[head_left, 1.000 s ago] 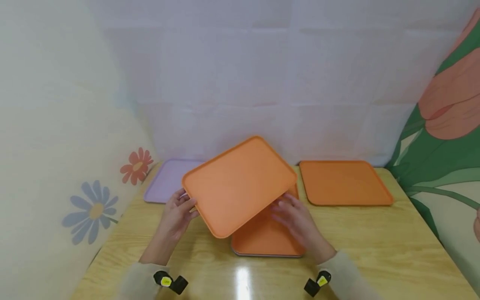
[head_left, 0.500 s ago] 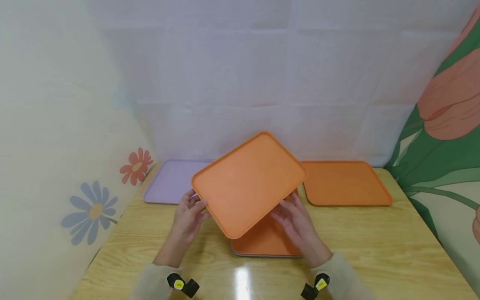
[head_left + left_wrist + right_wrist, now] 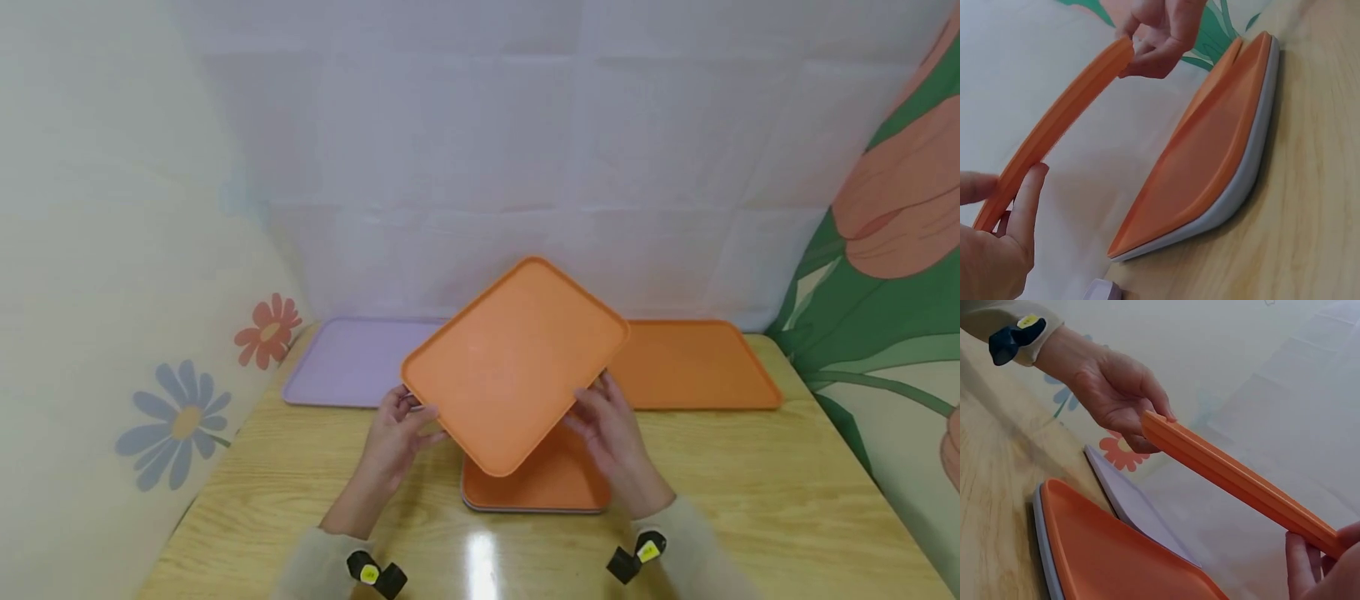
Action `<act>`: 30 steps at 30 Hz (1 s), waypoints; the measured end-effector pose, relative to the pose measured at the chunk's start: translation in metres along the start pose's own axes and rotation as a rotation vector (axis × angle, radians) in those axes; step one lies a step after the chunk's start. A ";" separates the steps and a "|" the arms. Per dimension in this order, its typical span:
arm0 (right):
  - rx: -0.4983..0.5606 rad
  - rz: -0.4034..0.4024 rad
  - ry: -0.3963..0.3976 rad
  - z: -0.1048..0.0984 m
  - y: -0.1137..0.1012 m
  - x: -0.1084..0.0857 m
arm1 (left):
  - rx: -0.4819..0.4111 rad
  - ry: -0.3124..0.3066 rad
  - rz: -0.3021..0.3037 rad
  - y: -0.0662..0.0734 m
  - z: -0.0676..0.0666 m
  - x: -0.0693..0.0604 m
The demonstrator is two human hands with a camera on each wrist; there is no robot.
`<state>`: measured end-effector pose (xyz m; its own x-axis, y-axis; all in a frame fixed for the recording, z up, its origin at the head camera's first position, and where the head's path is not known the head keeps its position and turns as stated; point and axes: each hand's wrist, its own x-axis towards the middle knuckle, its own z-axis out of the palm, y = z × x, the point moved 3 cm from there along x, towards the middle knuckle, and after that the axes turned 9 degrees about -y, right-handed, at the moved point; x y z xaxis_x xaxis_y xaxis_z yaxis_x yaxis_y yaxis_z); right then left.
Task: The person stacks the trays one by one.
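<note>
A purple tray (image 3: 360, 364) lies beyond the left hand (image 3: 395, 443), which pinches one near edge of a tilted orange tray (image 3: 513, 367), up over a stack of trays (image 3: 538, 490). The right hand (image 3: 613, 435) pinches the other near edge; if either hold slips, I reckon it could clatter down there.

sleeves (image 3: 317, 568): pale beige | wrist units (image 3: 622, 566): black, yellow labels (image 3: 369, 574) | hands (image 3: 394, 438): bare

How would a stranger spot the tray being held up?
Find the wooden table. Over it, the left hand and right hand hold up an orange tray. Unlike the stacked orange tray beneath, the far-right orange tray and the purple tray, it is tilted in the air.
</note>
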<state>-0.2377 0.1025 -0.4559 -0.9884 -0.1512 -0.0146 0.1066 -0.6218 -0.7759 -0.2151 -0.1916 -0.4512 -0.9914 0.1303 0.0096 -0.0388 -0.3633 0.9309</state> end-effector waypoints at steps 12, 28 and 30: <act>-0.134 0.169 -0.140 -0.027 -0.026 0.007 | 0.122 -0.300 -0.209 0.001 -0.017 0.005; -0.205 0.244 -0.394 -0.054 -0.034 0.019 | 0.275 -0.495 -0.273 -0.004 -0.018 0.038; -0.217 0.246 -0.423 -0.057 -0.035 0.020 | 0.266 -0.483 -0.280 -0.007 -0.017 0.040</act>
<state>-0.2673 0.1646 -0.4648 -0.8023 -0.5969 0.0080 0.2610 -0.3628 -0.8946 -0.2567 -0.1992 -0.4637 -0.7773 0.6129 -0.1418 -0.1950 -0.0204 0.9806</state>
